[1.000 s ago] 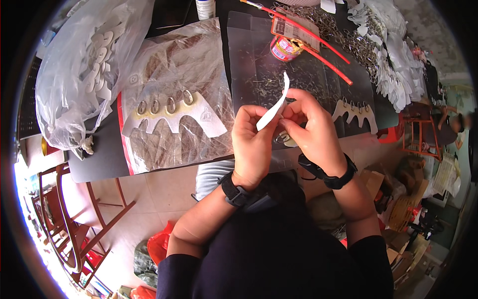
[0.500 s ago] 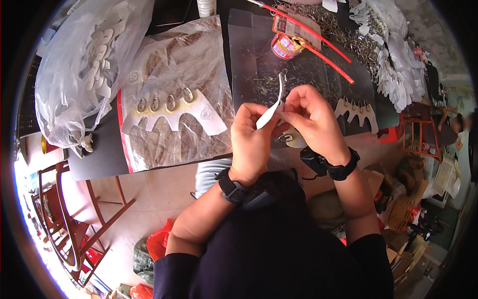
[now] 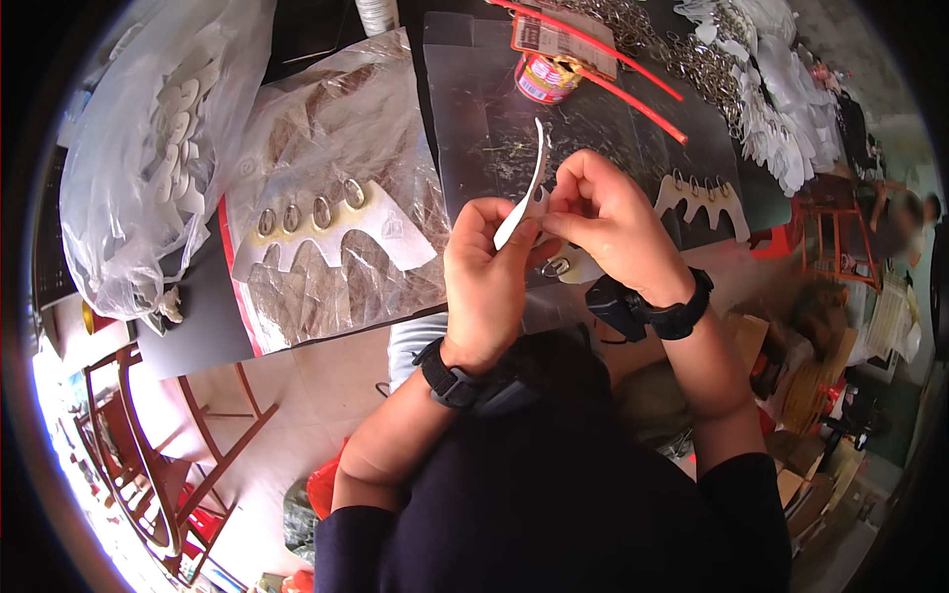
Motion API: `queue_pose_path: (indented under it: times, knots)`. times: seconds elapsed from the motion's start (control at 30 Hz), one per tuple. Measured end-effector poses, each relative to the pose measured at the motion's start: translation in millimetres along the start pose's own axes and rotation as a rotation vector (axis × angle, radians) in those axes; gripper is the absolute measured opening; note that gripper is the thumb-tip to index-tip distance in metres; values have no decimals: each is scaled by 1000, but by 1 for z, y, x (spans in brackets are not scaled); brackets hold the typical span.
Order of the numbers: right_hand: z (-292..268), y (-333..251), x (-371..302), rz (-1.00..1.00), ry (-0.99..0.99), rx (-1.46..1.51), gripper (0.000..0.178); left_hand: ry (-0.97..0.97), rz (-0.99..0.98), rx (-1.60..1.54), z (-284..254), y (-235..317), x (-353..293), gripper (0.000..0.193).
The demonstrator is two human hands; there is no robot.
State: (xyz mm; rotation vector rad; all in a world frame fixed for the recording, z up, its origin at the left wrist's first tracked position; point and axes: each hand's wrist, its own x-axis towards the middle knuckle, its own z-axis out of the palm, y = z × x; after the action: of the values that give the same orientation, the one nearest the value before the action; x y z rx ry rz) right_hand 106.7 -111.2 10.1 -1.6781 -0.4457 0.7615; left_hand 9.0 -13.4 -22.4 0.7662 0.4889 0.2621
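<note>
Between my hands a thin white piece [image 3: 524, 210] is held on edge, its curved tip pointing up and away. My left hand [image 3: 483, 272] is closed round its near part. The fingers of my right hand [image 3: 611, 219] pinch its right edge. Just under my hands another pale piece [image 3: 583, 265] with a metal ring shows in part. To the left lies a white scalloped piece [image 3: 381, 235] with several oval metal rings [image 3: 321, 211] along its far edge. A similar scalloped piece [image 3: 730, 211] with rings lies to the right.
Beyond my hands stands a red can [image 3: 546, 79], with red sticks [image 3: 633, 104] beside it. A plastic bag [image 3: 119, 212] of white pieces bulges at far left. Metal rings [image 3: 707, 71] and white pieces [image 3: 786, 138] pile up at back right. Wooden chair [image 3: 129, 445] at lower left.
The whole view has shifted a little, with the tabletop things now further left. My hands keep the same white piece, its tip standing slightly more upright.
</note>
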Motion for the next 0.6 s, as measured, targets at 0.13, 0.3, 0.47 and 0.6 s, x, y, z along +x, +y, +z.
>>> queue_pose_path:
  times: [0.13,0.3,0.47,0.6]
  knots:
    - [1,1,1,-9,-5,-33,21,-13,25,42,0,2,-3,10]
    - [-3,0,0,-58,7,-283,24,1,1,85,3,6,-4,23]
    - [-4,0,-3,2,-44,-48,33,-9,12,97,2,10,-7,23]
    - [-4,0,-4,-26,-61,-108,36,-14,36,212,0,13,-9,23]
